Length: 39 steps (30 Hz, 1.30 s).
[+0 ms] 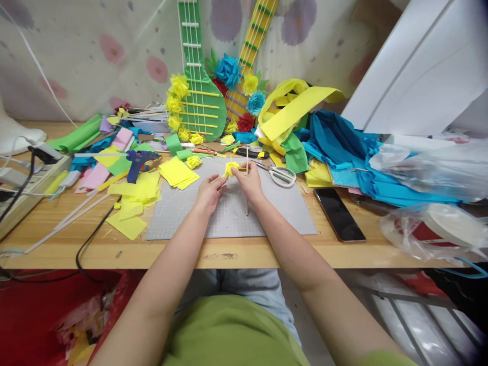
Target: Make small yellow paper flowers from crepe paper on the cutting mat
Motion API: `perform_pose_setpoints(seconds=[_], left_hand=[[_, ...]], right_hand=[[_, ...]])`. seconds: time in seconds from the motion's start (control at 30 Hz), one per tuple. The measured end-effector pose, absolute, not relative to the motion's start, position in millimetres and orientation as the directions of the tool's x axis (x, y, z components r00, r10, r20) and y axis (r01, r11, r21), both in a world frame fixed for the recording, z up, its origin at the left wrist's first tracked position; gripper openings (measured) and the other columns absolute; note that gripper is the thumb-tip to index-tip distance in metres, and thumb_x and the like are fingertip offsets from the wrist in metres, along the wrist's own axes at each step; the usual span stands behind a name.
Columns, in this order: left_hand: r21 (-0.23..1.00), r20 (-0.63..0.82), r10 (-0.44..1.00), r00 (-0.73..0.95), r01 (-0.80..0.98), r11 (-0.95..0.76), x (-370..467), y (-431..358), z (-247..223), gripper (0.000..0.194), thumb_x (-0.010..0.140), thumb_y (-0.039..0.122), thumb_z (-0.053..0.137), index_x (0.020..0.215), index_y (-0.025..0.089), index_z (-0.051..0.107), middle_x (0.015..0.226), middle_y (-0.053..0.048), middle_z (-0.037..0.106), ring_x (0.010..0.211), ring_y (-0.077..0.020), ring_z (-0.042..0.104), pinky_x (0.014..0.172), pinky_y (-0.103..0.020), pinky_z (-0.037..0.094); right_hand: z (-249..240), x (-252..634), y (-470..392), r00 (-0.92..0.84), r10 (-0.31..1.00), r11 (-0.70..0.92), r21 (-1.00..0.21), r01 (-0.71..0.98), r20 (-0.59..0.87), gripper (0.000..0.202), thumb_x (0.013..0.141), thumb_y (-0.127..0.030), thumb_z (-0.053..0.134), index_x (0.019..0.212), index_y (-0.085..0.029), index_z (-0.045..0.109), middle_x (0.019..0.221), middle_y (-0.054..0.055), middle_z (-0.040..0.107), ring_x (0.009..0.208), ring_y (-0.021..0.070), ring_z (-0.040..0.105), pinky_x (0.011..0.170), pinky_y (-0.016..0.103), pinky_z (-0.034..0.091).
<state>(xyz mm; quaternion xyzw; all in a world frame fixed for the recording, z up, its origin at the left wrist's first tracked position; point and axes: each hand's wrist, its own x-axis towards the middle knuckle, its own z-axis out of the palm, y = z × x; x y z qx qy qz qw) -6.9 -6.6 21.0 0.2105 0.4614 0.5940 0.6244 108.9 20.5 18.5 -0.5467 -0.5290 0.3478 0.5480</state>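
Note:
Over the grey cutting mat (183,218), my right hand (249,180) has its fingers closed on a small yellow paper flower (231,168) and also holds a thin wooden stick (247,203), which points up and down. My left hand (211,192) is at the flower's left side, fingers curled and close to it; whether they grip a petal is too small to tell. Another yellow paper flower (193,162) lies beyond my left hand, beside a stack of yellow paper squares (178,173). White-handled scissors (282,175) rest to the right of my right hand.
A blue glue gun (138,163) and loose yellow sheets (129,223) are on the left, with a black cable (91,236) crossing the front edge. A phone (339,214) lies right of the mat. Green (206,109) and yellow paper guitars stand behind; blue crepe paper (343,147) is heaped at right.

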Motion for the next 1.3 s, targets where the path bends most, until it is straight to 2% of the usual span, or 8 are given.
perform_pose_setpoints(seconds=[0.1, 0.2, 0.33, 0.43, 0.53, 0.67, 0.87, 1.3], left_hand=[[0.909, -0.205, 0.934, -0.293, -0.41, 0.071, -5.3, -7.0, 20.1, 0.041, 0.056, 0.013, 0.074, 0.089, 0.016, 0.051, 0.076, -0.001, 0.062, 0.067, -0.0092, 0.06, 0.069, -0.023, 0.046], [0.934, -0.144, 0.931, -0.337, -0.356, 0.016, -4.2, -7.4, 21.0, 0.046, 0.055, 0.015, 0.075, 0.094, 0.017, 0.051, 0.074, -0.001, 0.062, 0.067, -0.0111, 0.061, 0.068, -0.025, 0.048], [0.903, -0.208, 0.926, -0.315, -0.427, 0.057, -5.1, -7.6, 21.7, 0.042, 0.061, 0.01, 0.07, 0.097, 0.015, 0.05, 0.074, -0.003, 0.063, 0.065, -0.0119, 0.062, 0.066, -0.026, 0.05], [0.87, -0.256, 0.909, -0.329, -0.487, 0.068, -7.7, -6.8, 20.6, 0.036, 0.065, 0.008, 0.066, 0.097, 0.012, 0.049, 0.073, -0.005, 0.064, 0.066, -0.0128, 0.064, 0.069, -0.027, 0.051], [0.847, -0.277, 0.903, -0.328, -0.528, 0.068, -10.0, -6.0, 20.6, 0.033, 0.068, 0.006, 0.063, 0.098, 0.011, 0.049, 0.073, -0.006, 0.064, 0.067, -0.0135, 0.064, 0.072, -0.028, 0.051], [0.822, -0.301, 0.904, -0.303, -0.564, 0.085, -12.1, -6.0, 24.7, 0.037, 0.07, 0.006, 0.061, 0.104, 0.01, 0.048, 0.072, -0.006, 0.064, 0.071, -0.0146, 0.065, 0.076, -0.029, 0.05], [0.765, -0.289, 0.938, -0.191, -0.635, 0.106, -13.7, -6.5, 27.9, 0.052, 0.068, -0.003, 0.053, 0.117, 0.012, 0.043, 0.087, -0.007, 0.067, 0.085, -0.0146, 0.064, 0.087, -0.03, 0.047], [0.777, -0.269, 0.938, -0.218, -0.624, 0.078, -13.0, -6.0, 19.3, 0.051, 0.068, 0.002, 0.061, 0.116, 0.013, 0.046, 0.085, -0.006, 0.065, 0.078, -0.0118, 0.065, 0.084, -0.027, 0.048]], right_hand=[[19.6, 107.7, 19.0, 0.192, 0.96, 0.159, -0.962, 0.221, 0.202, 0.032, 0.065, -0.04, 0.059, 0.081, -0.022, 0.039, 0.084, 0.0, 0.054, 0.08, 0.0136, 0.053, 0.076, 0.028, 0.041], [20.5, 106.6, 18.4, 0.194, 0.958, 0.158, -0.955, 0.251, 0.21, 0.031, 0.066, -0.04, 0.059, 0.081, -0.021, 0.04, 0.084, 0.001, 0.054, 0.081, 0.0138, 0.053, 0.076, 0.027, 0.04], [24.5, 112.2, 19.7, 0.208, 0.953, 0.155, -0.943, 0.295, 0.222, 0.033, 0.069, -0.046, 0.057, 0.084, -0.019, 0.045, 0.087, 0.003, 0.055, 0.085, 0.015, 0.053, 0.078, 0.028, 0.039], [30.9, 122.8, 18.2, 0.22, 0.926, 0.21, -0.901, 0.38, 0.308, 0.03, 0.08, -0.047, 0.042, 0.089, -0.02, 0.051, 0.092, 0.005, 0.057, 0.091, 0.0167, 0.052, 0.082, 0.03, 0.038], [34.6, 130.3, 12.2, 0.007, 0.907, 0.361, -0.787, 0.5, 0.42, 0.031, 0.086, -0.041, 0.032, 0.096, -0.024, 0.057, 0.099, 0.005, 0.059, 0.096, 0.0178, 0.052, 0.083, 0.032, 0.038], [28.1, 127.0, 5.8, -0.277, 0.9, 0.436, -0.678, 0.592, 0.338, 0.025, 0.085, -0.039, 0.041, 0.095, -0.03, 0.062, 0.105, 0.001, 0.063, 0.1, 0.02, 0.053, 0.084, 0.033, 0.037], [16.6, 120.3, 9.6, -0.273, 0.922, 0.383, -0.542, 0.748, 0.274, 0.031, 0.087, -0.043, 0.037, 0.092, -0.03, 0.064, 0.1, 0.001, 0.065, 0.091, 0.0196, 0.056, 0.073, 0.03, 0.038], [18.1, 123.7, 10.3, -0.336, 0.919, 0.392, -0.553, 0.735, 0.205, 0.033, 0.086, -0.041, 0.036, 0.085, -0.026, 0.065, 0.081, 0.001, 0.068, 0.073, 0.0164, 0.057, 0.064, 0.026, 0.035]])
